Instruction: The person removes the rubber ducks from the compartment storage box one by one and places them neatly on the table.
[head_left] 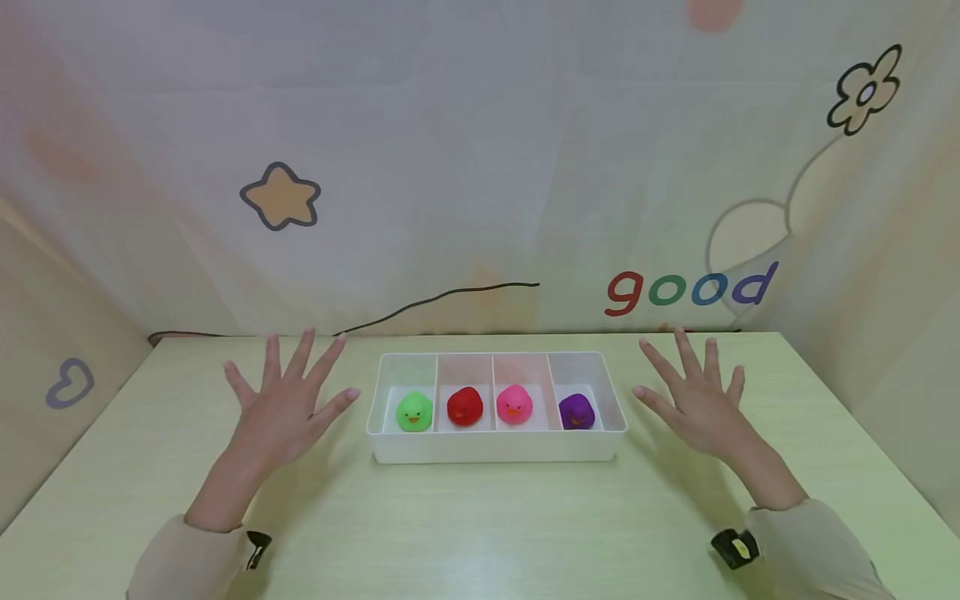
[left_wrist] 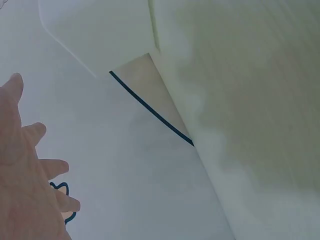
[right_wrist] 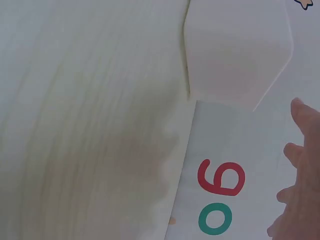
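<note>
Beige fabric sleeves (head_left: 191, 558) nearest my viewpoint. Left hand (head_left: 281, 412), right hand (head_left: 705, 412): fingers spread, holding nothing, flanking white rectangular plastic tray (head_left: 487, 448) on pale wood-grain tabletop (head_left: 487, 533). Dividers (head_left: 493, 379), I judge, separate round rubbery-looking green duck (head_left: 414, 412), red duck (head_left: 465, 407), pink duck (head_left: 514, 404), purple duck (head_left: 577, 411), one per compartment.

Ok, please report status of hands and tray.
Left hand, right hand: spread open, empty. Tray between them: green duck, red duck, pink duck, purple duck, separately compartmented. No obstruction visible.
</note>
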